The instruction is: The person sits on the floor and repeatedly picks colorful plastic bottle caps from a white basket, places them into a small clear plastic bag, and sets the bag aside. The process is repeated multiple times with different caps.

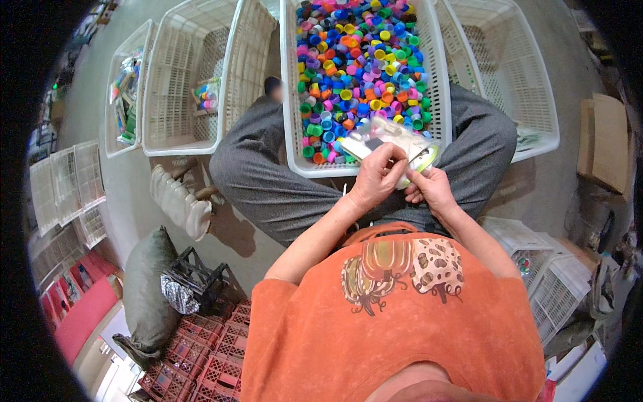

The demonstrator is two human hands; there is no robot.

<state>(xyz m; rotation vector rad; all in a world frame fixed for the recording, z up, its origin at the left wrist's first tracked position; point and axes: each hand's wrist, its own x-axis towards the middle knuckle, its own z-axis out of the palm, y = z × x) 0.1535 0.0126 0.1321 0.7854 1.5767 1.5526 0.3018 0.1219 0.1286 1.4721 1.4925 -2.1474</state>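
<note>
Both my hands are closed on a clear plastic package (420,149) with a white card that has a yellow-green edge. My left hand (379,177) pinches it from the left with bent fingers. Just to the right and slightly nearer, my right hand (432,190) grips its near edge between thumb and fingers. What lies inside the package is blurred. Beneath the package's far side is a white plastic crate (289,144) between my legs, filled with many small round caps (362,74) in mixed bright colours.
On the left stand white crates, one (224,63) with a few colourful packages (207,95) inside. Another white crate (546,100) is at the right, near cardboard (603,134). Red crates (201,348), a full sack (149,288) and a black crate (201,275) lie behind me on the left.
</note>
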